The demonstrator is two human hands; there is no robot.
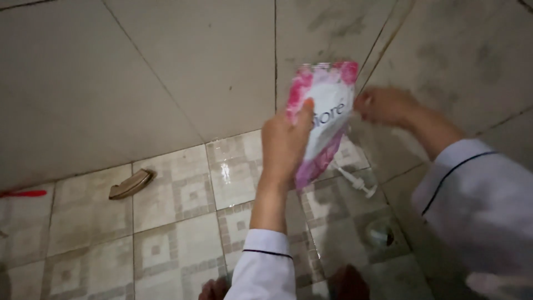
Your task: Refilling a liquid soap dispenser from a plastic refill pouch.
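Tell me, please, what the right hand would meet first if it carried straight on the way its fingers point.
The right hand points leftward at the pink and white refill pouch held by the left hand. It would probably meet the pouch's upper right edge first; it may already be touching.

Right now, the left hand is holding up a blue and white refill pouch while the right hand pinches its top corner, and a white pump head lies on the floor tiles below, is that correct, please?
Not quite: the refill pouch is pink and white, not blue and white, as the head view shows. The rest stands: the left hand holds it up, the right hand pinches its top corner, and a white pump head lies on the floor tiles below.
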